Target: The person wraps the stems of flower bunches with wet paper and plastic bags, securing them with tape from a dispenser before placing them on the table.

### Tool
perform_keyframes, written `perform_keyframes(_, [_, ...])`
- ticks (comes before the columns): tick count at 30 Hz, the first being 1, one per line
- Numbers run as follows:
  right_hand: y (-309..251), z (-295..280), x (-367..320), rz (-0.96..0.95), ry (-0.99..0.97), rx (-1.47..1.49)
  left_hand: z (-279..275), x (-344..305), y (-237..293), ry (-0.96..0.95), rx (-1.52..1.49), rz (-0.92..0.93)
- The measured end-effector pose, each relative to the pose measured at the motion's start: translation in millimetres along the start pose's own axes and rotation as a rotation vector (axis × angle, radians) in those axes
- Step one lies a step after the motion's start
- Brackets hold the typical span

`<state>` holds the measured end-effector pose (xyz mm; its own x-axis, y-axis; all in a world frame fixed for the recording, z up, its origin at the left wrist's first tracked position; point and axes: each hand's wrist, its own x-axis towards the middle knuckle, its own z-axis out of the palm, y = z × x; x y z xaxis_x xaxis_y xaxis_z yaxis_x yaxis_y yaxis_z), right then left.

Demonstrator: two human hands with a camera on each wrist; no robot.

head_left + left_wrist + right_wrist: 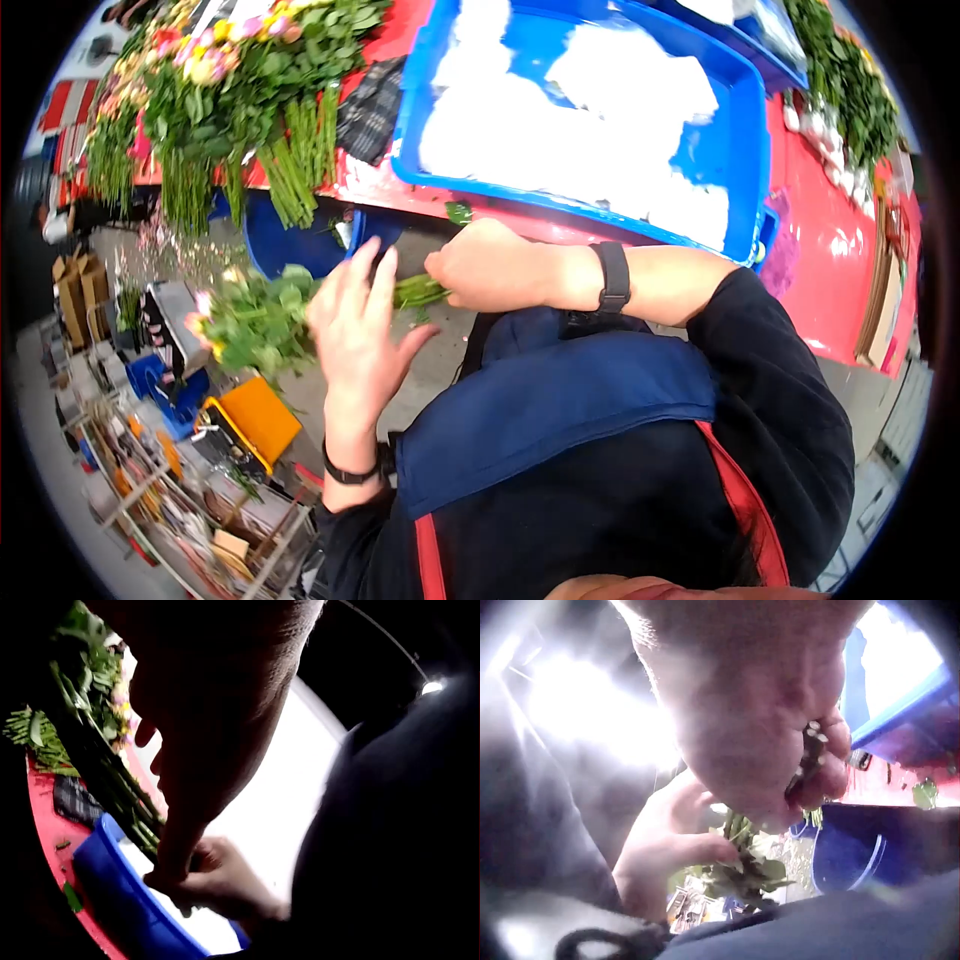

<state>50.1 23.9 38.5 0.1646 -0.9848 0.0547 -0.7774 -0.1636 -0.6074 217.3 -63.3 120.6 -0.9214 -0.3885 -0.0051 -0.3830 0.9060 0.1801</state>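
Note:
My right hand [495,265] grips a bunch of green stems, and their cut ends [814,735] poke out of the fist in the right wrist view. The stems belong to a bunch of roses [262,325], which points left with leafy tops and pale pink and yellow blooms. Over the middle of that bunch is my left hand [358,325], fingers straight and thumb spread apart. Part of the stems is hidden behind it. In the right wrist view the left hand [676,844] overlaps the leaves [754,877].
A blue tray [400,150] with white contents stands on the red table [830,250]. Piled roses [230,100] lie at the table's left, beside a dark checked cloth [370,110]. Below the edge is a blue bin [290,240]; an orange box [258,415] stands lower left.

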Motion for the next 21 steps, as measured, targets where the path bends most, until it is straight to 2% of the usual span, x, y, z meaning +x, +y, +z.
perform_keyframes(2, [3.9,0.5,-16.1,0.022,-0.018,-0.030,45.8,25.1,1.0,-0.118,-0.250,0.038])
perform_keyframes(4, [11.3,-1.9,-31.6,0.058,-0.041,-0.003,62.4,49.4,11.4,-0.738,-0.364,-0.208])
perform_keyframes(5, [15.2,-5.9,-39.6,0.121,-0.072,0.090,81.6,44.0,10.9,-0.583,-0.372,-0.078])
perform_keyframes(8, [28.5,-28.5,-73.9,0.060,0.272,0.132,98.2,49.8,27.1,-0.599,-0.584,-0.174])
perform_keyframes(9, [36.8,-46.8,-91.3,0.138,0.198,0.241,92.0,55.7,37.6,-0.586,-0.775,-0.277])
perform_keyframes(10, [50.8,-49.8,-116.4,0.197,0.316,0.260,91.4,59.8,42.1,-0.550,-0.762,-0.312])
perform_keyframes(11, [66.6,-61.7,-145.9,0.355,0.293,0.275,96.7,62.8,41.4,-0.588,-0.774,-0.364])
perform_keyframes(12, [88.8,-63.7,-177.8,0.481,0.409,0.415,102.8,65.1,41.6,-0.628,-0.785,-0.419])
perform_keyframes(13, [105.9,-74.3,-209.6,0.716,0.342,0.346,105.3,68.4,47.7,-0.621,-0.812,-0.420])
perform_keyframes(14, [121.3,-77.0,-238.9,0.779,0.282,0.042,106.6,72.8,55.5,-0.610,-0.839,-0.426])
perform_keyframes(15, [126.1,-81.5,-254.7,0.982,0.129,0.065,107.7,77.3,63.5,-0.596,-0.866,-0.437])
perform_keyframes(18, [146.9,-38.9,-280.0,0.657,0.209,-0.018,110.7,98.9,84.0,-0.629,-0.714,-0.276])
perform_keyframes(21, [155.6,-31.1,-272.3,0.629,0.076,-0.081,112.8,115.1,106.1,-0.603,-0.812,-0.236])
